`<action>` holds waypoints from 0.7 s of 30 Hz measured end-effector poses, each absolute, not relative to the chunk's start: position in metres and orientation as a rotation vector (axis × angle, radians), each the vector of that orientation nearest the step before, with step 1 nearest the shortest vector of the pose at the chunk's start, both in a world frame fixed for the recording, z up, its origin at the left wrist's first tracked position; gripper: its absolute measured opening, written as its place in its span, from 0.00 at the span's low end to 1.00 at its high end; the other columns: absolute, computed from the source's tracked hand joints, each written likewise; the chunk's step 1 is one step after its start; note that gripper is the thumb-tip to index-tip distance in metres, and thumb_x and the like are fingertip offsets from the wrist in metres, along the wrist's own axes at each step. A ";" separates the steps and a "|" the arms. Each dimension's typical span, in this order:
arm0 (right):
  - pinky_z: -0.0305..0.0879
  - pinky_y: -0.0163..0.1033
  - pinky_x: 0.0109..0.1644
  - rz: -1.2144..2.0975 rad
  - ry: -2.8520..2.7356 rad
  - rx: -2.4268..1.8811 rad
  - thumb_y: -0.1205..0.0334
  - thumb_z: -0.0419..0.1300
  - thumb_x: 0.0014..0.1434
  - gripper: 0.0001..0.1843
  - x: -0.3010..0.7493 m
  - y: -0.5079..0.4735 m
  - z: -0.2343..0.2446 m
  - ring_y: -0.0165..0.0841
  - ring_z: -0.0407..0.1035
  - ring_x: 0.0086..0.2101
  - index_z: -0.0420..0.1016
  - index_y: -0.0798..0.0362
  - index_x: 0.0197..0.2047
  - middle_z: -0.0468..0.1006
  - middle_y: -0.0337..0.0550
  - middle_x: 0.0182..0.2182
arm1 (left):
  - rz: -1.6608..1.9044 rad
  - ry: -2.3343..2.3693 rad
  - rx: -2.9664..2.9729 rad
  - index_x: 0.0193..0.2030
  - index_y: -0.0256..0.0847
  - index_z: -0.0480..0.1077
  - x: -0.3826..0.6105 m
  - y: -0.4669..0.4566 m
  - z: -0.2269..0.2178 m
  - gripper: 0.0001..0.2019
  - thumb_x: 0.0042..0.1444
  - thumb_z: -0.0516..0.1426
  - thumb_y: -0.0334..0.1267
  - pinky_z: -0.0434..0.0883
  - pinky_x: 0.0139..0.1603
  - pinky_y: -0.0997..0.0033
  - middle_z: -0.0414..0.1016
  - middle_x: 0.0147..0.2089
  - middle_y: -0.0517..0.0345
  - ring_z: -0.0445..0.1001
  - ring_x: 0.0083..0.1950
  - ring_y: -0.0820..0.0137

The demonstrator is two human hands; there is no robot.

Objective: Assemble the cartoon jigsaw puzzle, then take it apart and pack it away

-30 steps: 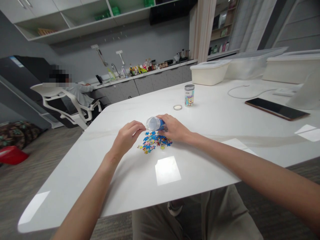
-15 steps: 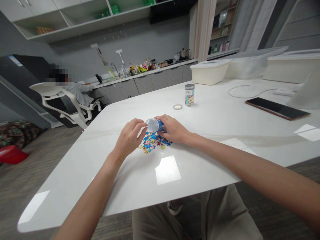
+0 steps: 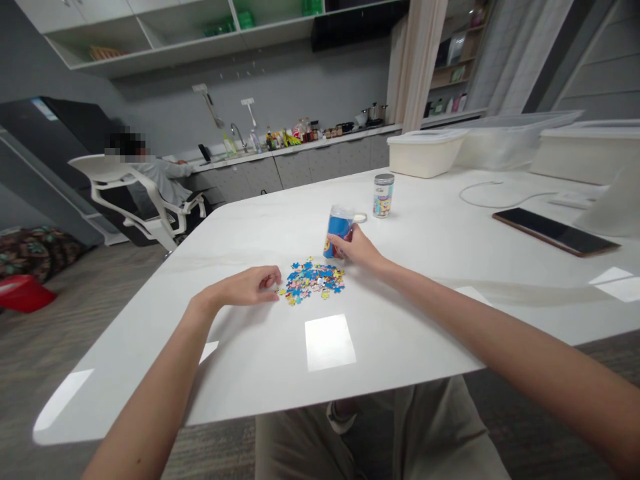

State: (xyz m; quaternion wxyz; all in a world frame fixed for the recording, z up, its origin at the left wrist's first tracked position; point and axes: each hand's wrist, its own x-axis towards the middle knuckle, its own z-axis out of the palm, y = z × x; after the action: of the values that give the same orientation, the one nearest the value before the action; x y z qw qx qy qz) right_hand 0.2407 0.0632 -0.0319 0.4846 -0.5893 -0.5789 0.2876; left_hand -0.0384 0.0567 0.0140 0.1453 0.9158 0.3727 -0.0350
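Note:
A spread pile of small jigsaw puzzle pieces (image 3: 315, 280), mostly blue with yellow and pink, lies on the white table (image 3: 260, 360). At the pile's left edge is my left hand (image 3: 253, 285), its fingers curved and apart with nothing in them. Behind the pile, my right hand (image 3: 357, 245) grips a clear plastic jar (image 3: 339, 230) with a blue printed wrap, nearly upright and slightly tilted. A round lid (image 3: 360, 217) lies just behind that jar, partly hidden by it. Further back stands a second printed jar (image 3: 383, 196) with a silver lid on.
On the right lie a dark phone (image 3: 555, 231) and a white cable (image 3: 480, 202). Lidded cream bins (image 3: 425, 157) and a clear bin (image 3: 500, 147) stand at the back right. Past the table, a person sits in a white chair (image 3: 135, 190) by the kitchen counter.
My right hand has turned the jar from tipped over the pile to nearly upright and moved it back and right. My left hand has come away from the jar, down and left.

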 end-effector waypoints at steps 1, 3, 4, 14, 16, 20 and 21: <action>0.63 0.42 0.38 0.700 -1.420 -1.435 0.48 0.62 0.51 0.22 0.240 0.063 -0.033 0.34 0.68 0.32 0.60 0.52 0.41 0.71 0.40 0.32 | -0.092 1.074 2.606 0.38 0.40 0.66 -0.038 0.057 0.013 0.11 0.52 0.55 0.45 0.63 0.33 0.73 0.68 0.32 0.59 0.65 0.31 0.71; 0.63 0.41 0.37 0.673 -1.453 -1.436 0.48 0.63 0.49 0.23 0.240 0.063 -0.034 0.34 0.67 0.32 0.59 0.51 0.40 0.71 0.39 0.31 | -0.050 1.087 2.566 0.37 0.40 0.66 -0.035 0.057 0.011 0.10 0.52 0.54 0.43 0.64 0.33 0.73 0.69 0.33 0.58 0.66 0.32 0.71; 0.62 0.41 0.37 0.661 -1.464 -1.442 0.48 0.63 0.49 0.22 0.239 0.062 -0.034 0.34 0.67 0.32 0.59 0.50 0.39 0.71 0.39 0.31 | -0.031 1.096 2.551 0.37 0.40 0.66 -0.034 0.057 0.010 0.09 0.52 0.53 0.42 0.64 0.33 0.73 0.70 0.33 0.58 0.66 0.32 0.71; 0.64 0.42 0.37 0.551 -1.613 -1.401 0.50 0.63 0.51 0.21 0.237 0.055 -0.035 0.36 0.68 0.32 0.60 0.51 0.42 0.73 0.42 0.32 | 0.172 1.019 2.598 0.32 0.41 0.65 -0.029 0.056 0.009 0.04 0.54 0.54 0.38 0.64 0.33 0.73 0.72 0.31 0.61 0.68 0.30 0.72; 0.65 0.44 0.40 0.478 -1.697 -1.341 0.53 0.63 0.52 0.21 0.235 0.052 -0.034 0.38 0.69 0.35 0.61 0.52 0.44 0.74 0.45 0.36 | 0.332 1.007 2.644 0.34 0.42 0.66 -0.026 0.056 0.008 0.03 0.55 0.54 0.37 0.65 0.34 0.73 0.73 0.32 0.61 0.69 0.31 0.73; 0.65 0.48 0.47 0.271 -1.881 -1.135 0.57 0.62 0.53 0.22 0.233 0.046 -0.033 0.42 0.69 0.42 0.62 0.53 0.49 0.73 0.50 0.43 | 0.658 0.948 2.689 0.34 0.41 0.67 -0.015 0.051 0.009 0.03 0.58 0.54 0.35 0.67 0.36 0.73 0.75 0.33 0.61 0.71 0.33 0.73; 0.65 0.49 0.48 0.228 -1.917 -1.094 0.58 0.63 0.53 0.23 0.232 0.045 -0.033 0.42 0.68 0.44 0.62 0.53 0.51 0.73 0.50 0.44 | 0.733 0.935 2.702 0.34 0.41 0.67 -0.012 0.049 0.010 0.03 0.58 0.54 0.35 0.67 0.37 0.73 0.75 0.33 0.61 0.72 0.33 0.73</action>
State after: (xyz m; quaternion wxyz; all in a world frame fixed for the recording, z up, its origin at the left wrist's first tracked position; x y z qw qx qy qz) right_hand 0.2322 0.0449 -0.0330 0.4451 -0.4414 -0.7737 0.0920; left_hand -0.0120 0.0487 0.0105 0.0948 0.9114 0.3153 0.2471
